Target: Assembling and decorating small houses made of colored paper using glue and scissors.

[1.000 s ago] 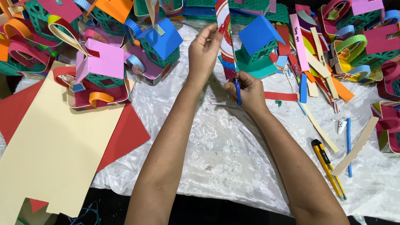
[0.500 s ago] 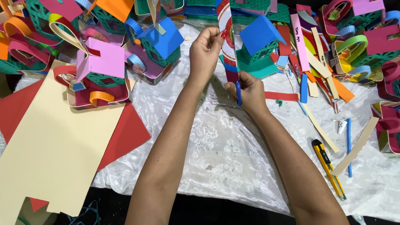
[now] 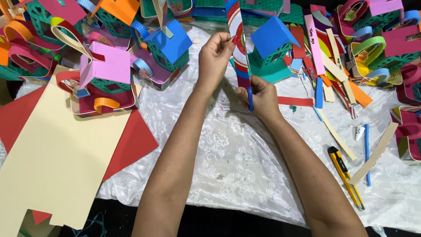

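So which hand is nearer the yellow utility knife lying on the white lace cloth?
Right. The right hand is up and to the left of the yellow utility knife, clear of it; the left hand is farther off, higher and further left.

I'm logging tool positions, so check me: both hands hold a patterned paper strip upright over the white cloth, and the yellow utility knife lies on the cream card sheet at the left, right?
Not quite. The yellow utility knife lies on the white cloth, to the right of the right hand, not on the cream card sheet. The head view shows it. Left hand and right hand do hold the patterned strip upright.
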